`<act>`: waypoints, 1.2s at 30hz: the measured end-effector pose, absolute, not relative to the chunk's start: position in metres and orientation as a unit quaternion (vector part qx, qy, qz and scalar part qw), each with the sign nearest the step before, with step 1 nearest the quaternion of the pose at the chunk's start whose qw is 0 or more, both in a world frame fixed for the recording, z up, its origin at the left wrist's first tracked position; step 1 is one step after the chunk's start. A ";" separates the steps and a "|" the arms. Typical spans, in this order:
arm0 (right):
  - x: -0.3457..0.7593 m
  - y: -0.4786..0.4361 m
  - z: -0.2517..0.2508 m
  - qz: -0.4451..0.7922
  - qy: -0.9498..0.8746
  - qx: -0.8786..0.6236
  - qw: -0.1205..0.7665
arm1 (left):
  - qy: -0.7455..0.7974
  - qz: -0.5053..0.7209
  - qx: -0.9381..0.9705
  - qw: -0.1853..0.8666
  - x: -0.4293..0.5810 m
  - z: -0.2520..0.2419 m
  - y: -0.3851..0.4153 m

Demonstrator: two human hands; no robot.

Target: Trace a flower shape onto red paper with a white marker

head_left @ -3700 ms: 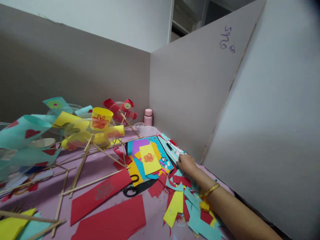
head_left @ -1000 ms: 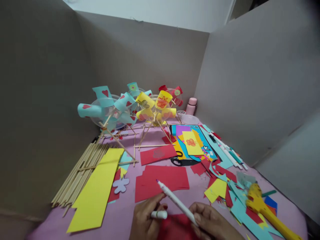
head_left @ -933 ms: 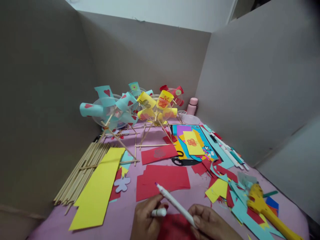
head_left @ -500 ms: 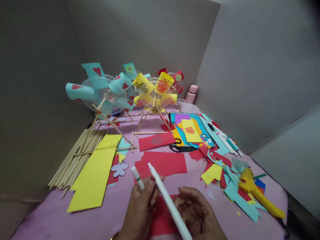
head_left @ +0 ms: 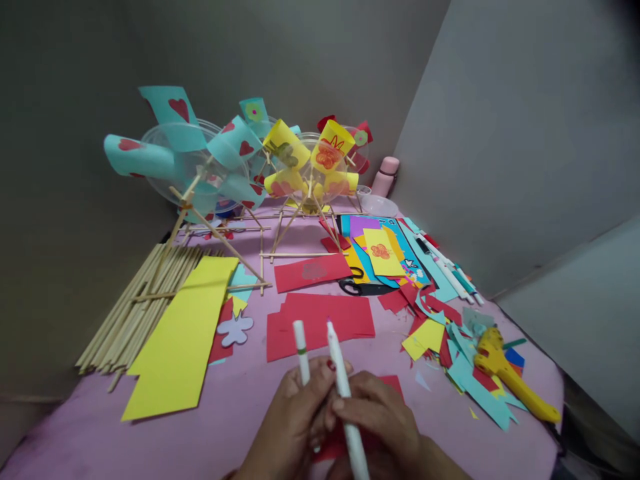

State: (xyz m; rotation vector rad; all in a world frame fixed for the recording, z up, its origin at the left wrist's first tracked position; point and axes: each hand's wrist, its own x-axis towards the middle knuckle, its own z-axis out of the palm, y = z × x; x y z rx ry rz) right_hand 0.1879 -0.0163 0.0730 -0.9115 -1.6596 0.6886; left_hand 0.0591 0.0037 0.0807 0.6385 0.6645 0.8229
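Note:
Near the table's front, my left hand (head_left: 293, 420) is closed around a white marker with a green band (head_left: 301, 350), which stands up from the fist. My right hand (head_left: 385, 413) grips a second, uncapped white marker (head_left: 341, 367) with a pinkish-purple tip pointing up and away. The left thumb lies against this second marker too. Beneath both hands lies a red paper strip (head_left: 393, 385), mostly hidden by them. Just beyond are stacked red strips (head_left: 325, 313) and a red strip with a dark printed shape (head_left: 313, 271).
Left lie wooden sticks (head_left: 135, 307), yellow strips (head_left: 175, 347) and a lilac flower shape (head_left: 235, 329). Paper windmills on stick stands (head_left: 310, 167) rise behind. Right are black scissors (head_left: 350, 287), paper scraps (head_left: 425, 340), a yellow glue gun (head_left: 515, 380) and several markers (head_left: 450, 270).
My right hand, apart and loosely curled before, has moved left and taken hold of the uncapped marker. Both markers now point more upright. The view has shifted slightly.

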 end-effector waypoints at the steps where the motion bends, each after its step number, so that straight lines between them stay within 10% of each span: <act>1: 0.191 -0.016 0.071 0.251 -0.701 -0.361 0.561 | 0.306 0.360 0.332 0.816 0.059 0.081 0.004; 6: 0.206 -0.022 0.070 0.265 -0.491 -0.445 0.701 | 0.422 0.346 0.549 0.633 0.049 0.093 0.007; 16: 0.200 -0.038 0.034 0.470 -0.334 -0.600 0.555 | 0.297 0.242 0.924 -0.010 0.032 0.019 -0.010; 36: 0.192 -0.037 0.029 0.394 -0.454 -0.683 0.416 | 0.287 0.280 0.916 -0.009 0.026 0.014 -0.008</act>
